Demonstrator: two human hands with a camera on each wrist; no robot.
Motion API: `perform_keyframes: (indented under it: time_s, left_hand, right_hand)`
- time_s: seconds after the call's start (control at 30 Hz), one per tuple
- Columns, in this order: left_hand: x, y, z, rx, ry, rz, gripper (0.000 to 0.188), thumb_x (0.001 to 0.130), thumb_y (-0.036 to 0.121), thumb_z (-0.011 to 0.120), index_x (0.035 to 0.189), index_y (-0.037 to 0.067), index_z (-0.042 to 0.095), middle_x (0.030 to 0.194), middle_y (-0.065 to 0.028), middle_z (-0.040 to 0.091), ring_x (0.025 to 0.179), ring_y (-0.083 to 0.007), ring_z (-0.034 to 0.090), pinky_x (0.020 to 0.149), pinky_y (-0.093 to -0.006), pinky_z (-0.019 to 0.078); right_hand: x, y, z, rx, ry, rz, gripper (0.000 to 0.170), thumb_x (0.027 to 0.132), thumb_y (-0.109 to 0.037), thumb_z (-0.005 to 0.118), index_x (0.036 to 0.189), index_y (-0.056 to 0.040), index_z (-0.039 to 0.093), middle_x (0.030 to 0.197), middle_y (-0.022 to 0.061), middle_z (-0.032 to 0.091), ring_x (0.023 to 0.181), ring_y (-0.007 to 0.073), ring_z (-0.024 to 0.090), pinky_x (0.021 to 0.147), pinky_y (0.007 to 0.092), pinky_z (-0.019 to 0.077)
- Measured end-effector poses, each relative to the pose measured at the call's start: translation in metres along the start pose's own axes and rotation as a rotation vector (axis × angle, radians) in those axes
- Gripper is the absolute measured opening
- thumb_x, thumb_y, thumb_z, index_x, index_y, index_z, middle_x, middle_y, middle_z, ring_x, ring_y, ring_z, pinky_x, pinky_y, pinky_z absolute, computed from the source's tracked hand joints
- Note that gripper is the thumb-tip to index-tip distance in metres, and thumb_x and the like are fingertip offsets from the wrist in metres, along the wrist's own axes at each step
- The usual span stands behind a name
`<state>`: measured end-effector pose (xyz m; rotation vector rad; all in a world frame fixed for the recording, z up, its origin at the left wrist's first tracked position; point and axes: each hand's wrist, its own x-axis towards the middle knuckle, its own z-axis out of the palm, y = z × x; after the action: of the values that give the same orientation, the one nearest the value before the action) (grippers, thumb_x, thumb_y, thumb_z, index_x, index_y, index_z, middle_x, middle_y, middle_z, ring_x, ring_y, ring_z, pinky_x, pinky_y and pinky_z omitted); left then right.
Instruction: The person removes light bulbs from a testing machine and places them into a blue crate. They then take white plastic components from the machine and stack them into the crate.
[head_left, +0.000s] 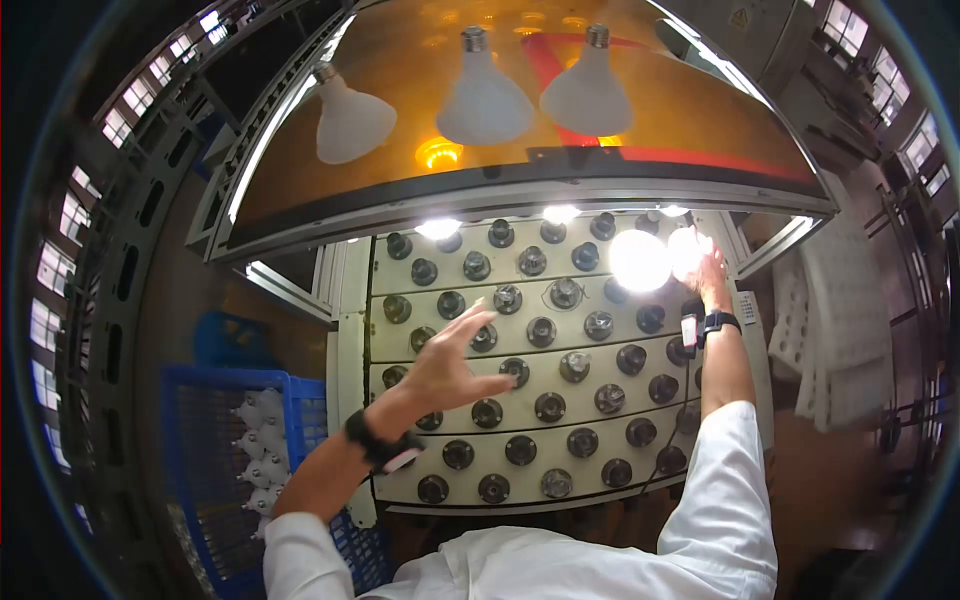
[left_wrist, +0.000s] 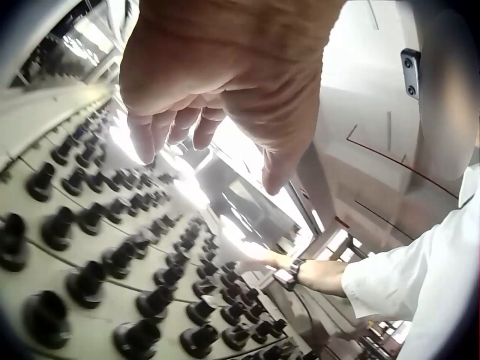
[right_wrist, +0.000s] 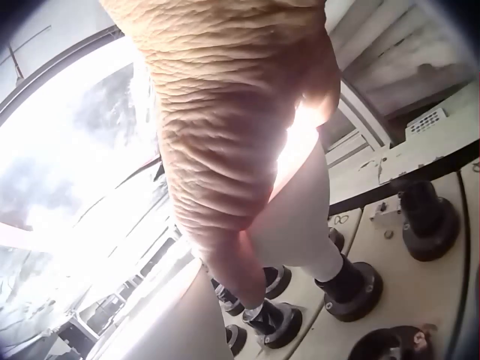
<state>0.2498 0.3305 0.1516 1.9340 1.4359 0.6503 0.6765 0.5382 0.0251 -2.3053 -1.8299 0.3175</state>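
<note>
My right hand (head_left: 712,275) grips a glowing light bulb (head_left: 688,252) at the far right of the socket board (head_left: 525,488). In the right wrist view, that bulb's white body (right_wrist: 296,225) stands neck down in a black socket (right_wrist: 352,289), with the thumb and palm against its wide end. Beside it glows a second bulb (head_left: 640,262), whose white side (right_wrist: 172,322) fills the lower left there. My left hand (head_left: 455,362) hovers over the left half of the board, fingers extended and thumb apart, holding nothing. Rows of black sockets (left_wrist: 86,285) lie below it.
Three unlit bulbs (head_left: 485,105) stand neck up on the orange panel (head_left: 280,190) above the board. The panel's metal frame (head_left: 530,195) overhangs the far rows. A blue crate (head_left: 175,420) with several bulbs (head_left: 262,440) is at left; white trays (head_left: 840,330) stand at right.
</note>
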Motion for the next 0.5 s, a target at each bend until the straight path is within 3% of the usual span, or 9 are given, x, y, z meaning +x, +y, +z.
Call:
perform_keyframes:
  time_s: [0.07,0.1,0.17,0.23,0.27,0.33,0.4,0.43,0.5]
  left_hand:
    - [0.073,0.008,0.045,-0.007,-0.069,0.024,0.092,0.062,0.044,0.075,0.130,-0.006,0.037,0.140,-0.0317,0.026,0.132,-0.0388,0.027,0.108,-0.0412,0.0256]
    - [0.108,0.007,0.069,0.044,-0.059,0.062,0.103,0.057,0.048,0.076,0.132,-0.007,0.032,0.140,-0.0337,0.022,0.134,-0.0412,0.021,0.110,-0.0423,0.0217]
    - [0.166,0.018,0.112,0.160,-0.068,0.041,0.109,0.056,0.053,0.076,0.137,-0.001,0.028,0.143,-0.0329,0.016,0.135,-0.0435,0.014,0.109,-0.0468,0.0200]
    - [0.209,0.026,0.148,0.239,-0.088,-0.009,0.125,0.048,0.056,0.079,0.139,-0.005,0.019,0.145,-0.0298,0.012,0.137,-0.0413,0.010,0.110,-0.0458,0.0181]
    - [0.225,0.032,0.159,0.247,-0.092,-0.019,0.125,0.048,0.056,0.079,0.139,-0.005,0.019,0.145,-0.0298,0.012,0.137,-0.0413,0.010,0.110,-0.0458,0.0181]
    - [0.248,0.048,0.172,0.354,-0.263,-0.066,0.131,0.045,0.058,0.081,0.141,-0.002,0.015,0.147,-0.0269,0.010,0.137,-0.0391,0.010,0.108,-0.0491,0.0208]
    - [0.264,0.054,0.181,0.463,-0.293,-0.109,0.132,0.042,0.055,0.083,0.142,0.002,0.015,0.147,-0.0252,0.011,0.136,-0.0384,0.013,0.105,-0.0508,0.0256]
    - [0.267,0.055,0.182,0.455,-0.255,-0.150,0.131,0.041,0.052,0.085,0.142,0.003,0.017,0.144,-0.0238,0.018,0.133,-0.0375,0.021,0.101,-0.0504,0.0297]
    - [0.273,0.053,0.176,0.428,-0.302,-0.165,0.130,0.040,0.050,0.086,0.141,0.005,0.019,0.142,-0.0256,0.020,0.130,-0.0390,0.025,0.101,-0.0528,0.0296]
  right_hand:
    - [-0.010,-0.009,-0.009,-0.075,0.065,-0.147,0.083,0.072,-0.039,0.066,0.141,-0.0170,0.027,0.136,0.0195,0.031,0.123,0.0406,0.034,0.101,0.0495,0.0341]
    - [-0.015,-0.004,-0.004,-0.065,0.132,-0.184,0.084,0.069,-0.038,0.068,0.140,-0.0173,0.029,0.131,0.0198,0.033,0.119,0.0417,0.035,0.095,0.0510,0.0391]
    - [-0.032,-0.007,-0.007,-0.031,0.152,-0.203,0.085,0.068,-0.038,0.069,0.141,-0.0182,0.028,0.133,0.0201,0.030,0.120,0.0417,0.034,0.096,0.0513,0.0385]
    - [-0.038,-0.006,-0.005,-0.035,0.193,-0.222,0.089,0.067,-0.037,0.070,0.142,-0.0203,0.025,0.136,0.0212,0.023,0.121,0.0418,0.032,0.096,0.0523,0.0381]
    - [-0.037,-0.007,-0.004,-0.025,0.185,-0.224,0.089,0.067,-0.037,0.070,0.142,-0.0203,0.025,0.136,0.0212,0.023,0.121,0.0418,0.032,0.096,0.0523,0.0381]
    - [-0.036,-0.009,-0.003,-0.041,0.209,-0.190,0.079,0.063,-0.041,0.073,0.130,-0.0163,0.042,0.136,0.0182,0.024,0.126,0.0369,0.026,0.096,0.0494,0.0391]
    - [-0.037,-0.005,0.002,-0.041,0.217,-0.197,0.079,0.062,-0.041,0.074,0.130,-0.0165,0.042,0.136,0.0185,0.024,0.126,0.0372,0.027,0.096,0.0496,0.0392]
    - [-0.036,-0.003,0.004,-0.053,0.239,-0.206,0.079,0.062,-0.040,0.074,0.130,-0.0168,0.042,0.136,0.0188,0.024,0.126,0.0376,0.027,0.096,0.0497,0.0393]
    - [-0.035,-0.002,0.006,-0.041,0.255,-0.220,0.078,0.061,-0.040,0.074,0.129,-0.0166,0.043,0.136,0.0190,0.024,0.125,0.0379,0.027,0.096,0.0498,0.0393]
